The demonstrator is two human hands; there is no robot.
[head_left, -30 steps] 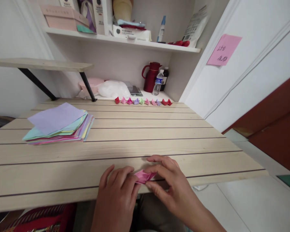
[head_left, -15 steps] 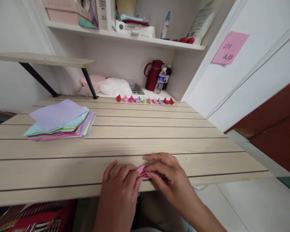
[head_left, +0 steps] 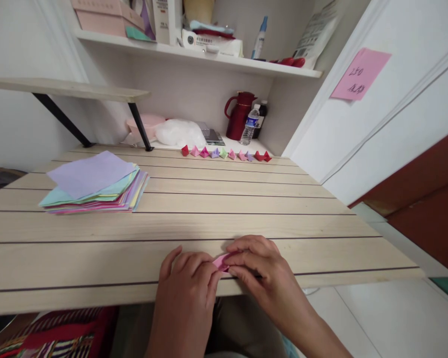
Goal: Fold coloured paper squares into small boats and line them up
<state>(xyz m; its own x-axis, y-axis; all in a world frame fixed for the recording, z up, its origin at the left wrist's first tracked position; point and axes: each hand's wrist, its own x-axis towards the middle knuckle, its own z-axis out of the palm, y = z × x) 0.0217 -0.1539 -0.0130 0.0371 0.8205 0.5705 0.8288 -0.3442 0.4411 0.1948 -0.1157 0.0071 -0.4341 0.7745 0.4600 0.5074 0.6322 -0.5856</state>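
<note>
While the left hand [head_left: 188, 286] is pinching one end of the pink paper [head_left: 220, 261], the right hand [head_left: 267, 273] is gripping the other between thumb and fingers, both grips nearly closed. They are holding it by the near edge of the table [head_left: 246, 201]; whether it is touching down is hard to tell. Such small folds are probably calling for light, even pressure, thumbs bracing while fingertips are aligning the layers.

Right hand [head_left: 263, 271]: thumb and forefinger have closed in on each other over the past second | pink paper [head_left: 220, 262]: less of it peeking out from here, its right tip now covered by those fingers | both hands and paper: nudged slightly farther from the table's [head_left: 328, 253] near edge
</note>
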